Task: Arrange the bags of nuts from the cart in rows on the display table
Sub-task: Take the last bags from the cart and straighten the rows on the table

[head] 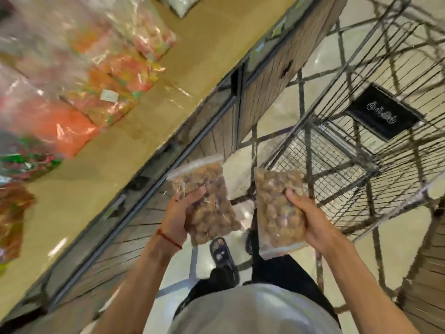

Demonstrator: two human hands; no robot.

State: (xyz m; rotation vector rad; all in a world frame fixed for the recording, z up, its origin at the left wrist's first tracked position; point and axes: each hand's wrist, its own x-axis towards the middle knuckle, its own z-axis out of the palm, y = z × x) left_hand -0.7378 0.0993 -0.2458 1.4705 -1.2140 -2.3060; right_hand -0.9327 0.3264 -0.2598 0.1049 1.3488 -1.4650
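Observation:
I hold two clear bags of brown nuts in front of me, above the floor. My left hand point(179, 213) grips the left bag of nuts point(212, 208), thumb on top. My right hand point(310, 220) grips the right bag of nuts point(277, 213) by its right side. Both bags hang between the display table point(149, 121) on my left and the wire cart point(349, 145) on my right. The tan tabletop runs diagonally across the view, with a bare strip along its near edge.
Several blurred bags of colourful sweets point(96, 75) lie in rows on the far side of the table. A white bag point(180, 6) lies at the top. The cart carries a black sign point(382, 114). My sandalled foot point(221, 251) stands on the glossy floor.

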